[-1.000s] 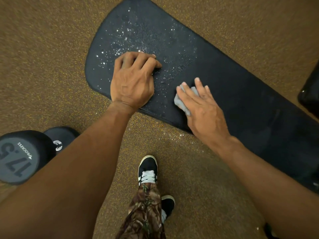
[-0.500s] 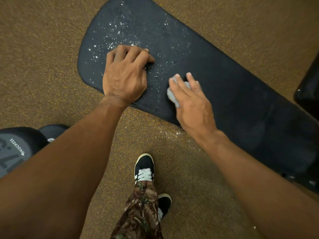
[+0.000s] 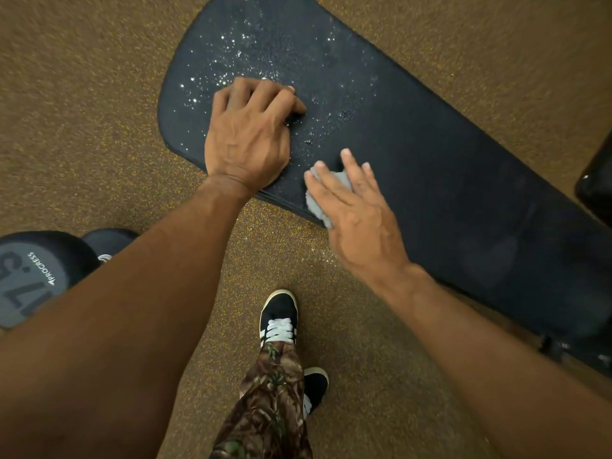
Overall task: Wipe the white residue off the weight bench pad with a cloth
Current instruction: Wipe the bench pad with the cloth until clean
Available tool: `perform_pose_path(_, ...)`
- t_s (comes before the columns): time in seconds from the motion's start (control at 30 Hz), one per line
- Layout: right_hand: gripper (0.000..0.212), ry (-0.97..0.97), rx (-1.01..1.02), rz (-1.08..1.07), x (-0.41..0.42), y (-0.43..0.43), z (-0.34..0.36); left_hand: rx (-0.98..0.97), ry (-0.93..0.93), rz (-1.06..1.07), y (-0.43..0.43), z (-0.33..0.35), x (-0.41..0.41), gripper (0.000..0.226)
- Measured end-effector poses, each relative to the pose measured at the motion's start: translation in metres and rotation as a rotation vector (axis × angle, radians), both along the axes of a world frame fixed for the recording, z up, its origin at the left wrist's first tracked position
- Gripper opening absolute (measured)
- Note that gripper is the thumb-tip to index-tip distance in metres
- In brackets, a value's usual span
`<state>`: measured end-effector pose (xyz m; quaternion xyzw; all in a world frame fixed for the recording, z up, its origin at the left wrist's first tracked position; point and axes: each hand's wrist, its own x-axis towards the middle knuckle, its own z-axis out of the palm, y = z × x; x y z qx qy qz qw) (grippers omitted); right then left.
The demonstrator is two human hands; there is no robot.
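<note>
Wiping the pad

My right hand presses the cloth flat near the edge; my left hand braces beside white residue.

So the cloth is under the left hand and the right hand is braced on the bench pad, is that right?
Not quite, the hands are swapped. The head view shows the gray cloth under the right hand, near the edge of the bench pad, while the left hand is braced on the pad among the white residue.

Speckled brown rubber floor
</note>
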<state>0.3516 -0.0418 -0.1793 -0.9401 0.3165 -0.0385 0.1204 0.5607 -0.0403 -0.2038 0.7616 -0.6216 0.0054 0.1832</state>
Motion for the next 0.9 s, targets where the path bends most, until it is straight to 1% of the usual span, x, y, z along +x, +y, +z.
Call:
perform_pose_path(0.07, 0.054, 0.006, 0.015, 0.069, 0.001, 0.014, -0.003, -0.001, 0.005, 0.001, 0.000, 0.000, 0.001, 0.030)
perform_pose_path(0.13, 0.056, 0.018, 0.022, 0.165, -0.016, 0.014, -0.004, -0.007, 0.002, 0.003, 0.000, 0.001, 0.000, 0.031)
perform_pose_path(0.23, 0.056, 0.045, -0.036, 0.261, -0.039, -0.001, 0.000, -0.008, 0.002, 0.001, 0.000, 0.001, 0.000, 0.031)
perform_pose_path(0.3, 0.055, 0.048, -0.053, 0.215, -0.038, -0.007, 0.001, 0.000, 0.001, 0.001, 0.001, 0.001, 0.001, 0.031)
perform_pose_path(0.43, 0.057, -0.021, -0.014, 0.060, -0.003, 0.010, -0.005, 0.007, -0.007, 0.002, 0.001, 0.001, 0.000, 0.031)
perform_pose_path(0.5, 0.056, -0.024, -0.008, 0.072, 0.002, 0.021, -0.009, 0.010, -0.004, 0.008, 0.001, 0.001, 0.000, 0.031)
perform_pose_path(0.63, 0.056, 0.026, -0.061, 0.286, -0.036, 0.012, -0.009, 0.011, 0.006, 0.005, 0.001, 0.001, -0.001, 0.032)
perform_pose_path(0.7, 0.059, 0.053, -0.096, 0.339, -0.051, 0.003, -0.005, 0.008, 0.005, 0.006, 0.001, 0.002, 0.000, 0.031)
perform_pose_path(0.77, 0.058, 0.038, -0.099, 0.309, -0.047, -0.001, -0.003, 0.008, -0.001, 0.013, 0.001, 0.001, 0.000, 0.031)
perform_pose_path(0.9, 0.048, -0.036, -0.081, 0.194, -0.004, 0.006, -0.006, 0.004, -0.001, 0.010, 0.000, 0.001, 0.000, 0.031)
